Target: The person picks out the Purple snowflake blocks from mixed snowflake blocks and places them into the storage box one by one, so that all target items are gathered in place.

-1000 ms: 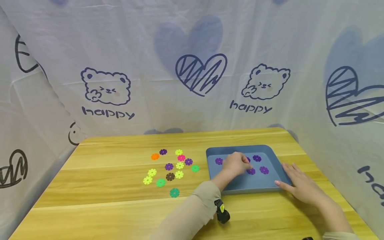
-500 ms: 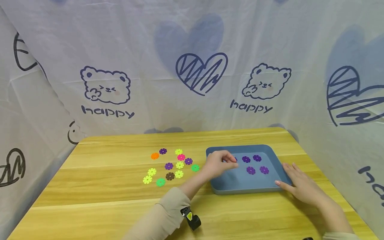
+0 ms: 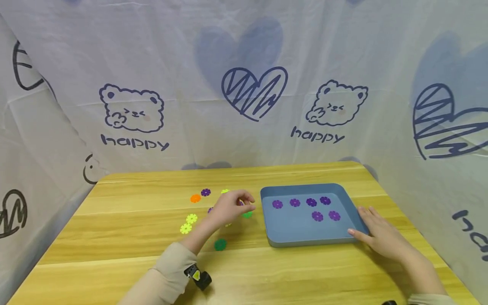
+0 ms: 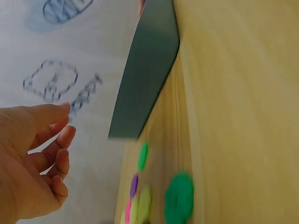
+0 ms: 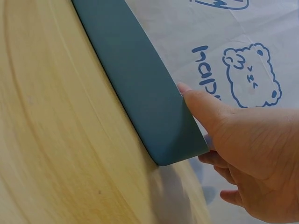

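My left hand [image 3: 230, 208], fingers loosely bent and holding nothing, hovers over scattered flower-shaped plastic discs left of the tray. In the left wrist view, the thumb and fingertips of that hand [image 4: 39, 156] have nothing between them. A blue-grey rectangular tray [image 3: 297, 231] holds several purple discs [image 3: 295, 203], four across the back and two in front at the right. My right hand [image 3: 381, 235] holds the tray's near right corner; in the right wrist view its thumb [image 5: 203, 105] lies over the rim. The left hand partly hides several table discs.
Around the left hand lie an orange disc [image 3: 195, 198], a purple disc [image 3: 206, 192], yellow discs [image 3: 192, 218] and a dark green disc [image 3: 220, 244]. They rest on the wooden table [image 3: 114, 237]. A printed white curtain [image 3: 198, 127] surrounds the table's back and sides.
My left hand has left the tray and moved leftward over the table discs. A purple disc it touched earlier lies in the tray's front row. The right hand stays at the tray corner.
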Motion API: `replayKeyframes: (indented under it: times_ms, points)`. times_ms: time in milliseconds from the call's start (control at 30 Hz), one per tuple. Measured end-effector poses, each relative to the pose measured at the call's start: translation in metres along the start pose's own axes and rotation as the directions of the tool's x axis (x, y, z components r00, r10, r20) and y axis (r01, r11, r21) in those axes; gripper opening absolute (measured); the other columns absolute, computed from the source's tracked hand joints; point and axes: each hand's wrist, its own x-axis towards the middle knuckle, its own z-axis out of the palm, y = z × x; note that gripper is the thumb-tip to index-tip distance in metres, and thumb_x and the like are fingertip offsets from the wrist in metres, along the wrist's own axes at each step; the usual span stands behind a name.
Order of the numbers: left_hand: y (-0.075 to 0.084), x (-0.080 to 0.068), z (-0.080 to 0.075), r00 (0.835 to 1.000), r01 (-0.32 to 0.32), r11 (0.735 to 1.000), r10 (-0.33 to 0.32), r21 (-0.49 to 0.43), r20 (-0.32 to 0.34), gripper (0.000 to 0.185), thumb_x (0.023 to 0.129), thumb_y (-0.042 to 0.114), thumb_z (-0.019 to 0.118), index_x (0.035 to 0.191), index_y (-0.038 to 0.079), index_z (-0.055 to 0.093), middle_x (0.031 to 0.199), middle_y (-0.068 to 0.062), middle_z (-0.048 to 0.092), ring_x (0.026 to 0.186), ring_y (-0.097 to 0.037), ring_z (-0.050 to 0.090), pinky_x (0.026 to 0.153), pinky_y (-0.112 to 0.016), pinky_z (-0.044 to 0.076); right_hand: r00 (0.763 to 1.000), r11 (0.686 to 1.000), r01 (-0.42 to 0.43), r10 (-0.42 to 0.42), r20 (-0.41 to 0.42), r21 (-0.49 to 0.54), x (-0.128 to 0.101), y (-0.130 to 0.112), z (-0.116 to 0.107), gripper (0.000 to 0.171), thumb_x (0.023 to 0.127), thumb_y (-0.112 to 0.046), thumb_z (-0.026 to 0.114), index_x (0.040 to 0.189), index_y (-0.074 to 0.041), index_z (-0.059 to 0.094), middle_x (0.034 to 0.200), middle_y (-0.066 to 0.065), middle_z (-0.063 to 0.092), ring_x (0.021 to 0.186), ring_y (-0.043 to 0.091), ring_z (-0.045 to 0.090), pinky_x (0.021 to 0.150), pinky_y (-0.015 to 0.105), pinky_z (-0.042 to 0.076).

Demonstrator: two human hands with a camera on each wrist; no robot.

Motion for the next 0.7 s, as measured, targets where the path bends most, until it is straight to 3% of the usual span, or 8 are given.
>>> replayKeyframes:
  times_ms: [300, 533, 700]
  points:
    - [-0.042, -0.006, -0.036, 0.991, 0.121, 0.993, -0.120, 0.011, -0.055, 0.022, 0.089, 0.021, 0.071, 0.105, 0.007, 0.069, 0.086, -0.003, 0.065, 0.066, -0.014, 0.049, 0.057, -0.024, 0.041, 1.000, 1.000, 0.003, -0.003, -0.001, -0.002, 0.000, -0.001, -0.001, 0.089, 0.094, -0.052, 0.056, 0.148, 0.011, 0.024, 0.152, 0.034, 0.026, 0.142, 0.055, 0.017, 0.106, 0.072, 0.021]
    - [-0.068, -0.008, -0.049, 0.975, 0.214, 0.977, -0.214, -0.010, -0.051, 0.026, 0.088, 0.019, 0.071, 0.108, 0.003, 0.067, 0.089, -0.008, 0.064, 0.073, -0.016, 0.054, 0.060, -0.027, 0.045, 1.000, 1.000, 0.013, -0.014, -0.015, -0.007, -0.001, -0.001, -0.001, 0.088, 0.094, -0.051, 0.057, 0.148, 0.012, 0.025, 0.152, 0.034, 0.027, 0.140, 0.055, 0.020, 0.107, 0.071, 0.021]
    - [-0.086, -0.013, -0.055, 0.969, 0.245, 0.969, -0.245, 0.009, -0.025, 0.028, 0.087, 0.017, 0.072, 0.110, 0.002, 0.066, 0.093, -0.010, 0.063, 0.083, -0.019, 0.057, 0.068, -0.028, 0.047, 1.000, 1.000, 0.018, -0.018, -0.014, 0.002, -0.001, -0.001, 0.000, 0.088, 0.093, -0.050, 0.058, 0.148, 0.012, 0.026, 0.152, 0.035, 0.027, 0.141, 0.056, 0.019, 0.106, 0.071, 0.021]
